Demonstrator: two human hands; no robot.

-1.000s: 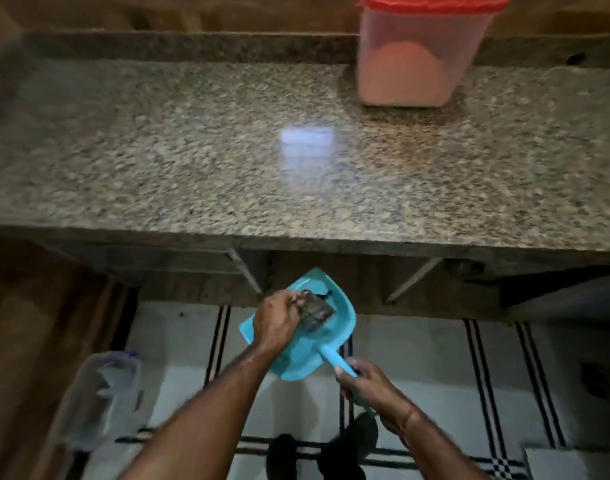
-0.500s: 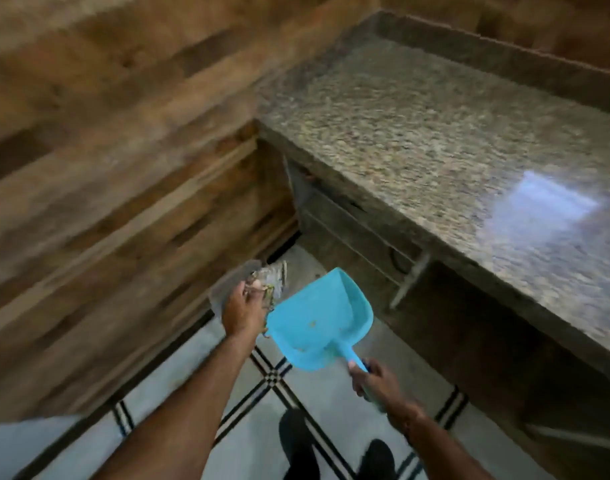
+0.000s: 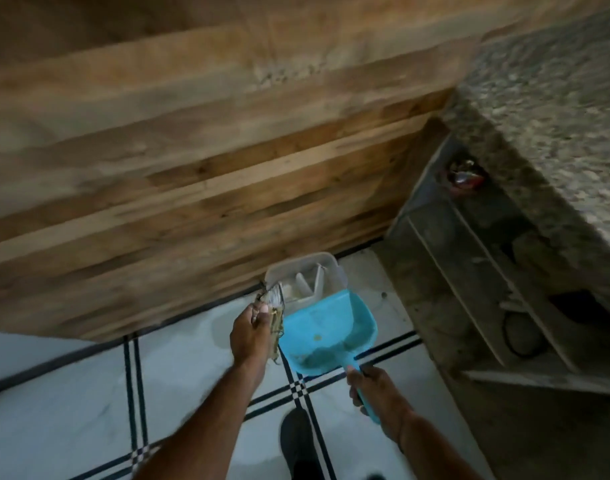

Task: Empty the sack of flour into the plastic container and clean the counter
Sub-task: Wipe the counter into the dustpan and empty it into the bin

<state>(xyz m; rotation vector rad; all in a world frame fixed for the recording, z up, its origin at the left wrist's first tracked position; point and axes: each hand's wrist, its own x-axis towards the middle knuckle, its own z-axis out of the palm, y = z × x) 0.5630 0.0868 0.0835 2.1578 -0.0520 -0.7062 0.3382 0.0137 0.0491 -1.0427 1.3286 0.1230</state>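
Note:
My right hand (image 3: pixel 379 393) grips the handle of a blue dustpan (image 3: pixel 327 334), which hangs above the tiled floor with a little pale dust in it. My left hand (image 3: pixel 251 334) is closed on a crumpled scrubbing pad (image 3: pixel 274 303) just left of the pan. Past the pan's front edge a translucent bin (image 3: pixel 303 278) stands on the floor against the wooden wall, with pale scraps inside. A corner of the granite counter (image 3: pixel 545 98) shows at the upper right. The sack and the plastic container are out of view.
Wooden planks (image 3: pixel 192 168) fill the left and top. Under the counter sit dark shelves (image 3: pixel 469 271) with a red object (image 3: pixel 464 176) on the upper one. White floor tiles with black lines lie below, and my dark shoe (image 3: pixel 296 441) stands on them.
The view has swung left and down from the counter to the floor corner. Both hands carried the dustpan and the pad that way, and the bin came into view ahead of the pan.

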